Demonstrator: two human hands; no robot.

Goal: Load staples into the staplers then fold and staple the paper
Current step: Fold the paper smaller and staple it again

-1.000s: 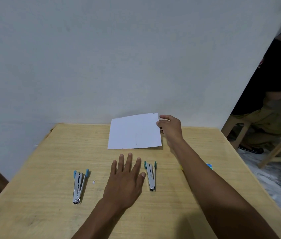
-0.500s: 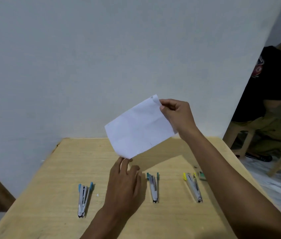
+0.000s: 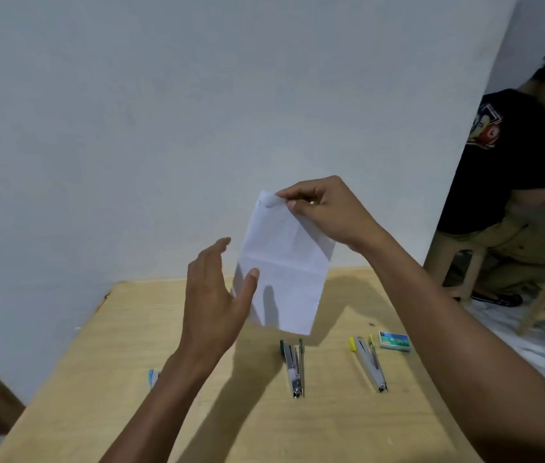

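Paper: your white creased sheet of paper hangs in the air over the far part of the table, long side near upright, one fold line across its middle, top corner curled.
Right hand: your right hand pinches that top corner between thumb and fingertips; it alone carries the sheet.
Left hand: your left hand is raised just left of the sheet, fingers straight and loose, gripping nothing. The thumb overlaps the lower left edge; cannot tell if it touches.
Staplers: green-ended metal stapler lies flat below the sheet. Yellow-ended metal stapler lies right of it, apart. Blue-ended stapler is mostly hidden behind your left forearm.
Box: small green staple box lies just beside the yellow one's far end.
Surface: light wooden table, its far edge against a plain white wall.
Room: seated person in a black shirt on a wooden stool, right, past the wall's end; pale floor.
Edges: left table edge in view, right edge partly behind your right arm; bare wood shows between the staplers and toward you.
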